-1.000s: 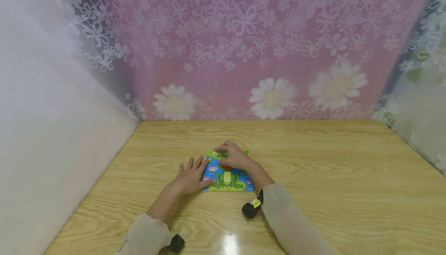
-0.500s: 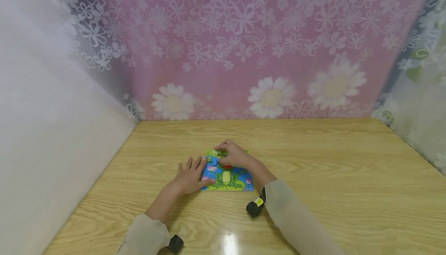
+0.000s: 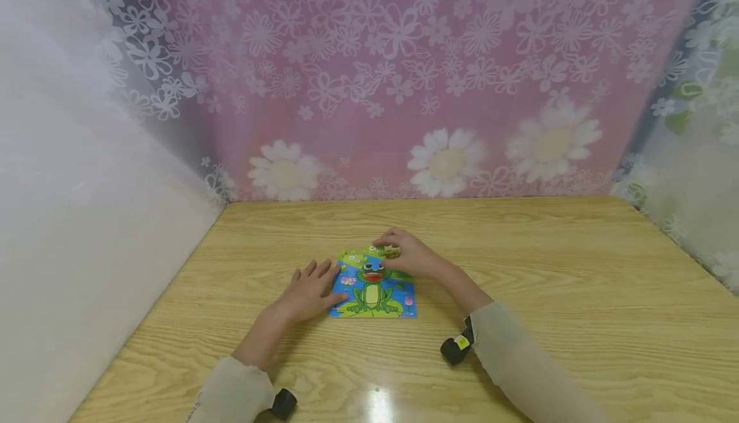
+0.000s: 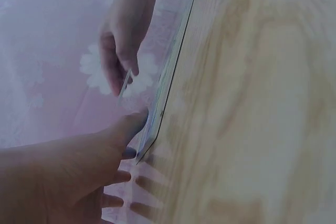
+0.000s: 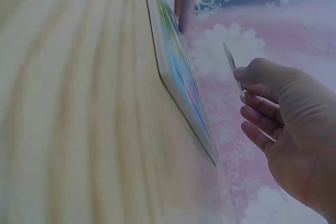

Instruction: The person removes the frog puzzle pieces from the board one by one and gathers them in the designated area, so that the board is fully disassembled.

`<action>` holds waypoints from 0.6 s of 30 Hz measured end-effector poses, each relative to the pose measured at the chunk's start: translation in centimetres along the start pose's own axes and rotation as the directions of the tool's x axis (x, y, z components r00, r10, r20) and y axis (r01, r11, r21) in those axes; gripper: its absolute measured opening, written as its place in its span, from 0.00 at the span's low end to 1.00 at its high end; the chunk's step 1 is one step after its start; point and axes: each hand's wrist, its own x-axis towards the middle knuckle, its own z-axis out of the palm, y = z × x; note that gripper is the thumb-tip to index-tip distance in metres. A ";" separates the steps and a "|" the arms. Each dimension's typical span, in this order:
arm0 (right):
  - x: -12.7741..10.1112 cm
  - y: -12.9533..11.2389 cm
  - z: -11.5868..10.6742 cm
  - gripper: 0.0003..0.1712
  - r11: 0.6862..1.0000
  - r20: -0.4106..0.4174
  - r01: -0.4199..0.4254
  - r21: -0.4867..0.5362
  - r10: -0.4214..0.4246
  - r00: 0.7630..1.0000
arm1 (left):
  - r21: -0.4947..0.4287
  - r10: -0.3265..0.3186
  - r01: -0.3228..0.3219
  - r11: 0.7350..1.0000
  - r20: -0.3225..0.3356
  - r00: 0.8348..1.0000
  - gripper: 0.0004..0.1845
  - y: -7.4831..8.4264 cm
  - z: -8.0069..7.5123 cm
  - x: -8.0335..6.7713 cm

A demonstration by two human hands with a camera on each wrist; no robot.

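A flat frog jigsaw puzzle board (image 3: 372, 285), blue and green, lies on the wooden table (image 3: 548, 269). My left hand (image 3: 312, 291) rests flat at its left edge, fingers spread, thumb touching the board (image 4: 157, 111). My right hand (image 3: 404, 253) hovers over the board's far right corner and pinches a small thin green puzzle piece (image 3: 390, 251). The right wrist view shows that piece (image 5: 233, 72) held edge-on, lifted clear of the board (image 5: 178, 77). In the left wrist view the piece (image 4: 125, 83) hangs from the right hand's fingers (image 4: 118, 61).
A pink flowered curtain (image 3: 404, 76) closes the back of the table, a white wall (image 3: 69, 217) the left side, and lace fabric (image 3: 693, 153) the right. Wrist cameras (image 3: 456, 349) sit on both sleeves.
My right hand has moved right and lifted off the frog's head with a green piece pinched in it, so the frog's face now shows. The left hand has stayed at the board's edge.
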 end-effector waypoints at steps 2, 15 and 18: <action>-0.6 0.4 -0.5 0.21 1.000 -0.010 -0.004 -0.015 0.004 1.000 | -0.016 0.021 -0.021 1.000 0.003 1.000 0.40 -0.3 -0.1 -0.2; -5.3 3.1 -4.3 0.23 0.999 -0.077 -0.045 0.029 0.047 0.996 | -0.080 0.073 -0.067 0.995 0.082 0.994 0.46 -1.0 -0.6 -0.9; -5.9 4.2 -4.8 0.23 0.998 -0.085 -0.055 0.030 0.057 0.995 | -0.073 0.077 -0.070 0.995 0.089 0.993 0.47 -1.0 -0.7 -0.8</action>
